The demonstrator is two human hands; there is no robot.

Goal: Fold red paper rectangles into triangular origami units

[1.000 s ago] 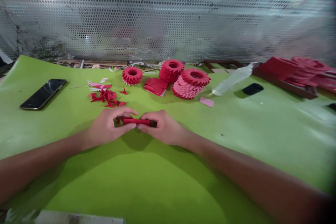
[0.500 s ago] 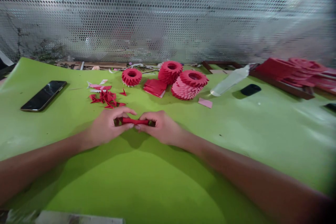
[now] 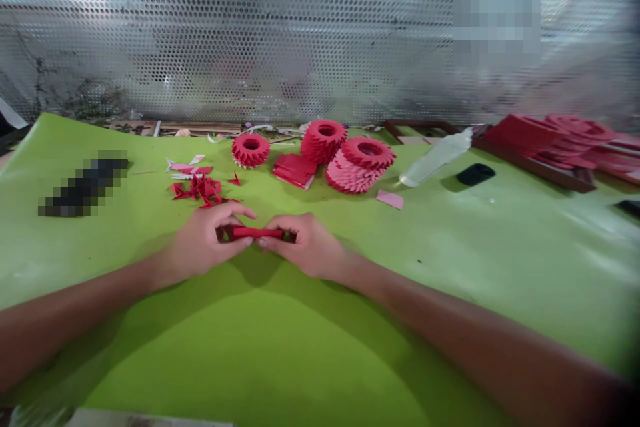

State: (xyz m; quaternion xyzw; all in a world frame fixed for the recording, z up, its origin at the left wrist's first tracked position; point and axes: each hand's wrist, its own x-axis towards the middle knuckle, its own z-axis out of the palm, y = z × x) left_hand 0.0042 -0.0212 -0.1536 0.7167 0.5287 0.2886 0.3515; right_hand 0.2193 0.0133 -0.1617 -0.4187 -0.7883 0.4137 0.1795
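A narrow folded strip of red paper [image 3: 257, 232] is held level between both hands. My left hand [image 3: 203, 240] grips its left end, with the index finger raised a little above it. At the right end, my right hand [image 3: 310, 243] pinches the strip between thumb and fingers. Just beyond my left hand lies a loose pile of small folded red pieces [image 3: 200, 188]. Farther back are a stack of red paper [image 3: 295, 170], a small red ring [image 3: 251, 150], a taller red ring [image 3: 324, 141] and a pink-and-red ring stack [image 3: 357, 167].
On the green table [image 3: 280, 347], a dark pixelated object [image 3: 85, 185] lies at the left. A pink paper slip [image 3: 390, 199], a whitish bottle [image 3: 435, 159] and a dark oval object [image 3: 475, 175] are to the right. Red paper parts fill a brown tray [image 3: 540, 167]. Perforated sheeting [image 3: 300, 33] stands behind.
Both hands remain nearly still around the red strip. The view has shifted very slightly. The phone at the left now appears pixelated.
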